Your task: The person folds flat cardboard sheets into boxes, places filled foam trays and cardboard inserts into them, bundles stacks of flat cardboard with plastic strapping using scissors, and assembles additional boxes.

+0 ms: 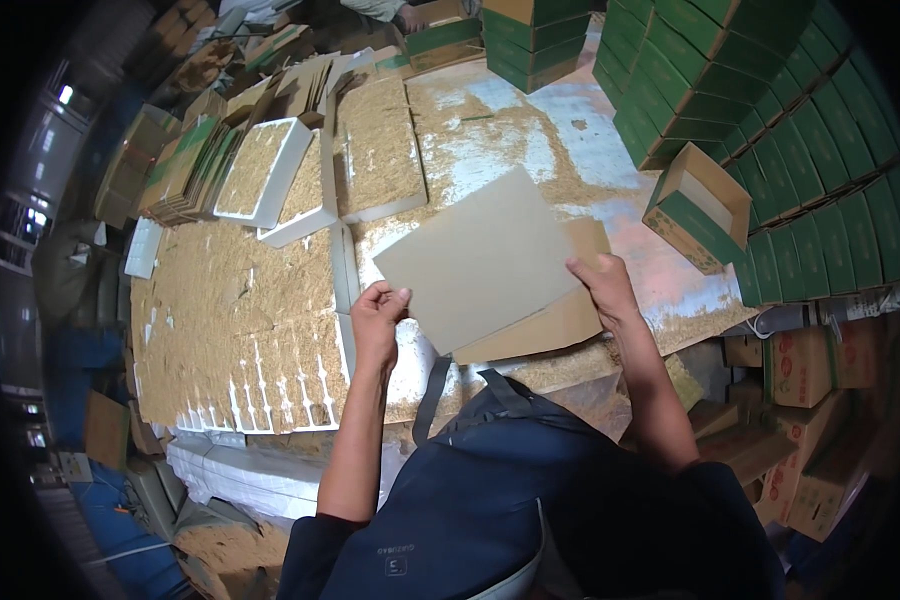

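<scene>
Some Work Is Looking Done, and Some Is Waiting

The left fingers [374, 292] are pinching the left edge of a grey cardboard sheet [490, 262]. The right fingers [585, 273] are gripping a brown cardboard sheet [535, 332], with the thumb lying close to the grey one's right edge. Both sheets are showing near the front of the counter [670, 275], right before the person, and the grey one is covering part of the brown one. I cannot tell if they are touching the counter below.

Both sheets are looking flat, with no sides standing up, so this bit of work seems to be at its start.

Lots of other work is looking done. On the right, many green cartons [695, 60] are standing in tall piles. One open green carton [682, 222] is tilting beside them and showing its inside.

Plenty seems left, too. On the far left part of the counter, a bunch of flattened cartons [185, 165] is leaning, not yet opened out. Beside it, a white foam tray [288, 185] full of tan crumbs is sitting tilted.
</scene>
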`<state>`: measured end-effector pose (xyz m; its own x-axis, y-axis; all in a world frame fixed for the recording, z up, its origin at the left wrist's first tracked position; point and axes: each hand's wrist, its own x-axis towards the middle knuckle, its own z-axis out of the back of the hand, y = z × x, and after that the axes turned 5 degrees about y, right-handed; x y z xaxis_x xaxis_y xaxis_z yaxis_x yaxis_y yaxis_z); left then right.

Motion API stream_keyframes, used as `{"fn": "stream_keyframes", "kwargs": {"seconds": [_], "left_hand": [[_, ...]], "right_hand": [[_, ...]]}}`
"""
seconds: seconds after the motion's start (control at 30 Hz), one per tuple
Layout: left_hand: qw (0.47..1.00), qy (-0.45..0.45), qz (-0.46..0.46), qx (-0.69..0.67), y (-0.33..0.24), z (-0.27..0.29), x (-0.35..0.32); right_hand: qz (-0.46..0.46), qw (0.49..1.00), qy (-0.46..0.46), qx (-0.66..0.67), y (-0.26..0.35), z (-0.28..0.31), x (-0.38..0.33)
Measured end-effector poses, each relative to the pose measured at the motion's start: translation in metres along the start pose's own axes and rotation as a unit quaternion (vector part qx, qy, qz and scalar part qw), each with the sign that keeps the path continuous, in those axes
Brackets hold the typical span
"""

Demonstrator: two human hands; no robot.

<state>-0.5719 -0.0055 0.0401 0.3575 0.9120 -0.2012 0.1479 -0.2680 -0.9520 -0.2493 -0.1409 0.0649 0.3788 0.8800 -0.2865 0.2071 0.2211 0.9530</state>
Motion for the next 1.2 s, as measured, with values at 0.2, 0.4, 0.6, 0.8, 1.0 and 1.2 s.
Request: {"fn": "stream_keyframes", "kwargs": {"seconds": [0.2, 0.4, 0.6, 0.8, 1.0, 1.2], "left_hand": [[0.981, -0.195, 0.002, 0.003, -0.028, 0.107, -0.012], [0.944, -0.312, 0.038, 0.102, -0.007, 0.259, -0.031], [0.75, -0.49, -0.094, 0.435, -0.01, 0.364, -0.047], [0.876, -0.13, -0.134, 0.444, -0.036, 0.113, -0.021], [0.971, 0.105, 0.212, 0.012, 0.078, -0.031, 0.036], [0.97, 0.181, 0.14, 0.082, 0.1, -0.069, 0.035]], "right_hand": [[-0.011, 0.998, -0.051, 0.027, -0.028, 0.056, 0.018], [0.134, 0.965, -0.127, -0.184, -0.044, 0.05, 0.024], [0.139, 0.859, -0.076, -0.488, -0.05, -0.019, 0.02], [0.149, 0.758, -0.131, -0.621, -0.037, -0.007, -0.005], [-0.043, 0.978, -0.065, 0.195, -0.076, 0.073, 0.044], [-0.114, 0.976, -0.032, 0.185, -0.147, 0.103, 0.035]]}}
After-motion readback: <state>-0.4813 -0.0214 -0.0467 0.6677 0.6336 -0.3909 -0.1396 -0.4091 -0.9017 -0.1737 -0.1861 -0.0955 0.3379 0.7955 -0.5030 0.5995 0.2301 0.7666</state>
